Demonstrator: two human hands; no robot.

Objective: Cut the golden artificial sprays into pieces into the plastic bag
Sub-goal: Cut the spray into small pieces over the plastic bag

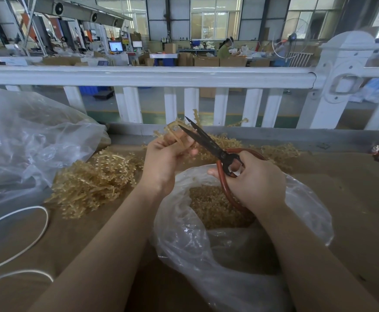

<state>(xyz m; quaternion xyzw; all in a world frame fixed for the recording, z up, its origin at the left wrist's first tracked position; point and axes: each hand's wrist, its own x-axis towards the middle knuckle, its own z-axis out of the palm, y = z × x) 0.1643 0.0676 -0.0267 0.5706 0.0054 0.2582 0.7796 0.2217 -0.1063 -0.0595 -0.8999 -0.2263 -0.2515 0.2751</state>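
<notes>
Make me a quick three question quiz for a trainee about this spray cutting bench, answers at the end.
1. True or false: the black-bladed scissors with red loop handles have their blades apart.
2. Which hand grips the golden artificial spray?
3. The cut golden pieces lie in: A) the open clear plastic bag B) a cardboard box C) a blue crate.

Key: 1 true; 2 the left hand, while the right hand holds the scissors; 3 A.

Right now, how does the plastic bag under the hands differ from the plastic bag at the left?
The plastic bag under the hands stands open at the top and holds short cut golden pieces. The plastic bag at the left lies crumpled on its side, and golden sprays show only dimly through its film. Both are clear, thin and wrinkled.
</notes>
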